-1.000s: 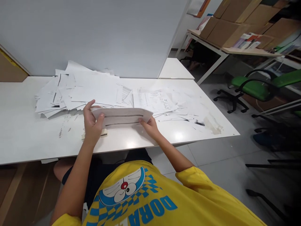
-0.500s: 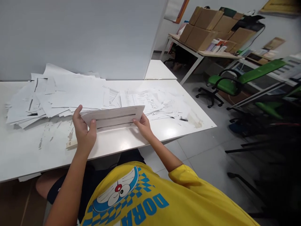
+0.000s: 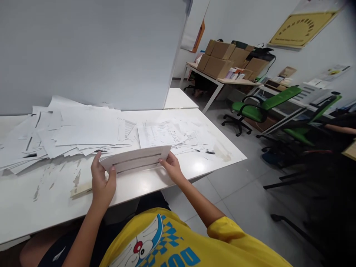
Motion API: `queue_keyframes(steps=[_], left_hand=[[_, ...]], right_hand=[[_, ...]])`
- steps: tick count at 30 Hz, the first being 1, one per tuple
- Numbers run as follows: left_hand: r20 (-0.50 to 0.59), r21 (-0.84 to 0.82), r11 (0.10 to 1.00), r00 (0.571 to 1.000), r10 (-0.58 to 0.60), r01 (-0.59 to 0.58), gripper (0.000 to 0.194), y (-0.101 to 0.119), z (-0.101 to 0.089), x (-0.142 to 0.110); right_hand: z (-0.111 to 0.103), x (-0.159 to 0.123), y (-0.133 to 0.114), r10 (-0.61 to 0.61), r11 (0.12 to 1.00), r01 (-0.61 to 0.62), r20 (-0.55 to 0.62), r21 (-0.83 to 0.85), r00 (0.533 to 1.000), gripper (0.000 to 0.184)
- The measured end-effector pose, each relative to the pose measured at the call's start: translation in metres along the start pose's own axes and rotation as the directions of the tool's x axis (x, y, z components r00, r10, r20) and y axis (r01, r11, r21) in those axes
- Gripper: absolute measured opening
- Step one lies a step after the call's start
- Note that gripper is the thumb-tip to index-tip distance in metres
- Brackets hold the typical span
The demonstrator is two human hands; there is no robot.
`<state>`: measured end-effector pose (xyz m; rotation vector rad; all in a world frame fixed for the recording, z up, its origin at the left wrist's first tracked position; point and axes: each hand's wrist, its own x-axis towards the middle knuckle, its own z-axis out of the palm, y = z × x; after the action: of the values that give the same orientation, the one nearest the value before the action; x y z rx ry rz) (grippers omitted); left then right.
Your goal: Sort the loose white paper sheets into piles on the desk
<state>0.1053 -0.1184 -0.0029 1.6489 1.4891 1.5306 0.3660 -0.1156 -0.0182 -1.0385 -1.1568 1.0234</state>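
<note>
A white paper sheet with dark printed bands [image 3: 137, 160] is held upright above the front of the table; whether it is one sheet or a thin stack I cannot tell. My left hand [image 3: 103, 181] grips its left end, thumb on the near face and fingers behind. At the right end, my right hand [image 3: 171, 167] pinches it the same way. Behind it on the left lies a large untidy pile of papers [image 3: 86, 126]. To the right spreads a lower pile of printed papers [image 3: 164, 134]. Near my left wrist, a flat cream-coloured piece [image 3: 80, 189] rests on the tabletop.
The white table [image 3: 55, 207] has worn patches and ends at a right edge. A grey panel [image 3: 89, 52] stands along its back. Beyond are green chairs [image 3: 251, 109] and cardboard boxes [image 3: 218, 66] on another table. Part of another person's arm [image 3: 340, 128] shows at far right.
The camera view has shifted, so the table and piles appear lower and farther left. Both hands still hold the paper, with its left end a little lower.
</note>
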Motion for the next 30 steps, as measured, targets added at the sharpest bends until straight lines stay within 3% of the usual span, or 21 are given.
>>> queue_keyframes(steps=[5,16,23,30], left_hand=[[0.102,0.017,0.992,0.987,-0.122,0.121,0.075,0.001,-0.003,-0.005],[0.093,0.123,0.946,0.945,-0.313,0.301,0.080,0.006,-0.011,-0.009],[0.153,0.219,0.941,0.943,-0.296,0.259,0.081,0.012,-0.013,-0.010],[0.208,0.355,0.930,0.962,-0.176,0.094,0.087,0.012,-0.016,-0.011]], right_hand=[[0.005,0.000,0.002,0.021,0.998,-0.019,-0.037,0.054,0.999,0.038],[0.012,0.006,-0.002,0.012,0.993,-0.007,-0.035,0.121,0.999,0.038],[0.012,0.005,-0.010,0.043,0.992,-0.040,-0.029,0.119,0.999,0.039],[0.002,0.003,-0.008,0.134,0.990,-0.131,-0.054,0.043,0.990,0.040]])
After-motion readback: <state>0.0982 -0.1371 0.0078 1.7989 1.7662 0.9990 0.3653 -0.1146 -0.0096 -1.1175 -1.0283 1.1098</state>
